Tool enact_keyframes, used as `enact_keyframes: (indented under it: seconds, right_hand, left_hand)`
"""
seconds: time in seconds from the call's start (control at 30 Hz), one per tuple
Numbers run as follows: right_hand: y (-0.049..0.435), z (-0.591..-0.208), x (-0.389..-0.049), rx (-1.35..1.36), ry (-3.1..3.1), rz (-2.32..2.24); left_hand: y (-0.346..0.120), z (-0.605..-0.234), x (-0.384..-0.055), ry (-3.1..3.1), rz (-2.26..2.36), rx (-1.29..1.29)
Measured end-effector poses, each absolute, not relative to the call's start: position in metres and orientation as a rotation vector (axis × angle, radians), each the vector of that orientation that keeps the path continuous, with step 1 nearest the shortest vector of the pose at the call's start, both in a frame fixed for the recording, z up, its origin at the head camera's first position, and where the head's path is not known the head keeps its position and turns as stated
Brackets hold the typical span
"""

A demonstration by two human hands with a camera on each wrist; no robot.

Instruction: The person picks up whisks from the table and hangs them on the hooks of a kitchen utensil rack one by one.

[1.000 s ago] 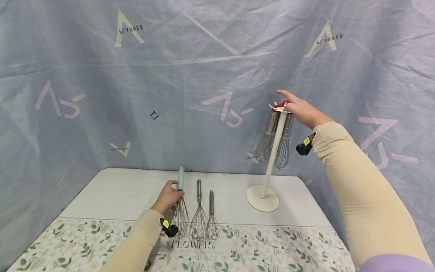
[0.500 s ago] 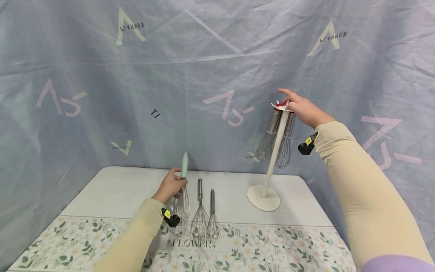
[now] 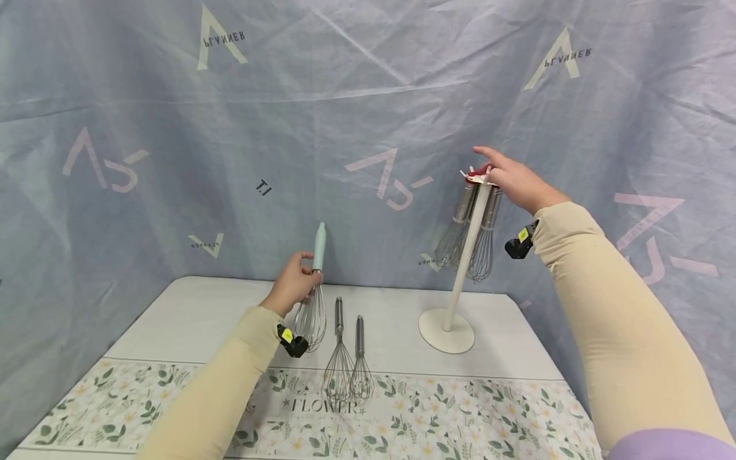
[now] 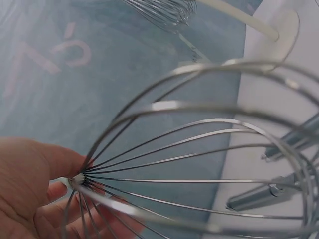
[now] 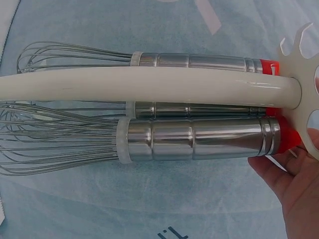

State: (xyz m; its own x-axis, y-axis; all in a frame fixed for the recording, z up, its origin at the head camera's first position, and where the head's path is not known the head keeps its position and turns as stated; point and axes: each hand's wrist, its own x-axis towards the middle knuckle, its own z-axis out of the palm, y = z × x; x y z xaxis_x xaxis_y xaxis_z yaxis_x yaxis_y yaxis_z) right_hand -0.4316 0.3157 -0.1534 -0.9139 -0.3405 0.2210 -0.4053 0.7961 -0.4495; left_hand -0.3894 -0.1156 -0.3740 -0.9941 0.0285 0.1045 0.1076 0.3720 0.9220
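My left hand (image 3: 294, 281) grips a balloon whisk (image 3: 319, 250) where its mint-green handle meets the wires. The whisk is upright, handle up, in front of the table's back edge. In the left wrist view its wire loops (image 4: 164, 105) spread out from my fingers (image 4: 55, 211). My right hand (image 3: 517, 182) is at the top of a cream stand (image 3: 468, 249), gripping the hook plate (image 5: 304, 94) at its edge, index finger extended. Metal-handled whisks (image 5: 199, 139) with red ends hang from the hooks, wires down, beside my fingertips.
Two steel whisks, a larger one (image 3: 338, 319) and a smaller one (image 3: 360, 335), lie on the table between left hand and stand. The stand's round base (image 3: 431, 329) is at the back right. A floral runner (image 3: 172, 396) covers the front; a blue-grey curtain (image 3: 287, 128) hangs behind.
My left hand has lifted the mint-handled whisk up from the table, moving slightly right and toward the back. The right hand stays at the top of the stand.
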Motion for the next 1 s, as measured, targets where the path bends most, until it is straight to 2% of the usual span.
enact_keyframes:
  seconds: [0.53, 1.0]
  right_hand:
    - [0.318, -0.155, -0.433, 0.619, -2.836, 0.754]
    - [0.315, -0.154, -0.431, 0.607, -2.84, 0.733]
  left_hand:
    - [-0.095, -0.348, -0.392, -2.538, -1.656, -0.216]
    - [-0.074, -0.309, -0.389, -2.545, -1.553, -0.339]
